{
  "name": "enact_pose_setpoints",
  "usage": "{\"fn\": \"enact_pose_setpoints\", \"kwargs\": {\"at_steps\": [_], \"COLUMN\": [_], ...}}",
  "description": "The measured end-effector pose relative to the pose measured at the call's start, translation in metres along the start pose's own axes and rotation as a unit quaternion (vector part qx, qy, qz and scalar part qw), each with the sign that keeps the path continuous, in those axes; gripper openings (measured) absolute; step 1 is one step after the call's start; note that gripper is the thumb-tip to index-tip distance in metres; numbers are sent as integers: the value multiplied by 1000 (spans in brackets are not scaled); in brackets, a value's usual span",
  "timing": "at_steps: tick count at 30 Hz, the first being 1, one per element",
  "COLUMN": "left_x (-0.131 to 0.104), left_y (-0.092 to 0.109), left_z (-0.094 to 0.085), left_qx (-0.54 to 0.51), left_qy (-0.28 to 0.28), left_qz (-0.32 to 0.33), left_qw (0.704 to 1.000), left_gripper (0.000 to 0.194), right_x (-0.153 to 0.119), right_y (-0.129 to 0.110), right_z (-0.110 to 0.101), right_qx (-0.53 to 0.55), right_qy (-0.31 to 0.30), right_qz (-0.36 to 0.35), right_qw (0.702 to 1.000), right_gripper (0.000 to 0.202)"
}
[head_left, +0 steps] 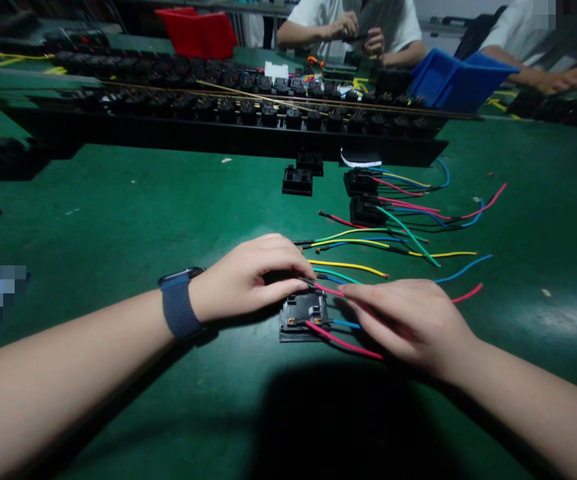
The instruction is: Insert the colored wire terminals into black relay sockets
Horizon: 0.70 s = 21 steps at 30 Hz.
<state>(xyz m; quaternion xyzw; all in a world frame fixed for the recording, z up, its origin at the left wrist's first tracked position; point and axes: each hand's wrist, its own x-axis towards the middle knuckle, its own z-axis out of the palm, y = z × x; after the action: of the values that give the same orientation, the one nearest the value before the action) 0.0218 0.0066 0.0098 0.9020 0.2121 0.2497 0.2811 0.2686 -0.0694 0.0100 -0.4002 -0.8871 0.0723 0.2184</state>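
Observation:
A black plastic socket module (301, 312) lies on the green table between my hands. Its near side has brass terminals, with a lower red wire (346, 343) and a blue wire (344, 324) running off to the right. My left hand (256, 273), with a dark watch on the wrist, pinches the dark sleeved end of another red wire (327, 290) at the module's far edge. Farther along that same wire, my right hand (413, 320) grips it between thumb and fingers. Whether the wire's end sits on a terminal is hidden by my left fingertips.
Loose coloured wires (368, 241) lie just beyond my hands. Two wired modules (366, 209) and two bare ones (297, 180) sit farther back. A long black rack (228, 132) of modules crosses the table. Behind stand a red bin (198, 33), a blue bin (461, 80) and co-workers (353, 30).

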Motion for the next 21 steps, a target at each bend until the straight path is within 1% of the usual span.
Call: {"fn": "enact_pose_setpoints", "kwargs": {"at_steps": [3,6,8,10,12,14,17,19,21], "left_x": [1,2,3,2,2,2,2,3,3], "left_y": [-1,-4,-7,-9,-9,-8,-8,-8,-9], "left_z": [1,2,2,2,3,4,5,6,6], "left_qx": [32,86,109,127,152,170,171,170,168], "left_qy": [41,78,75,41,2,-14,0,20,46], "left_qz": [-46,-109,-136,-148,-146,-145,-149,-155,-172], "left_qw": [998,987,982,980,978,975,974,973,970], "left_gripper": [14,17,19,24,26,24,18,16,19], "right_x": [2,2,2,3,3,5,7,8,8], "right_y": [-2,-3,-1,1,4,7,10,10,10], "right_z": [1,1,1,2,3,4,5,6,6], "right_qx": [1,-13,-19,-28,-41,-48,-42,-37,-36], "right_qy": [11,40,65,74,59,23,-24,-31,-29], "right_qz": [31,87,134,167,165,140,108,102,104], "right_qw": [999,995,989,983,984,989,993,994,994], "right_gripper": [18,16,16,18,18,18,19,19,19]}}
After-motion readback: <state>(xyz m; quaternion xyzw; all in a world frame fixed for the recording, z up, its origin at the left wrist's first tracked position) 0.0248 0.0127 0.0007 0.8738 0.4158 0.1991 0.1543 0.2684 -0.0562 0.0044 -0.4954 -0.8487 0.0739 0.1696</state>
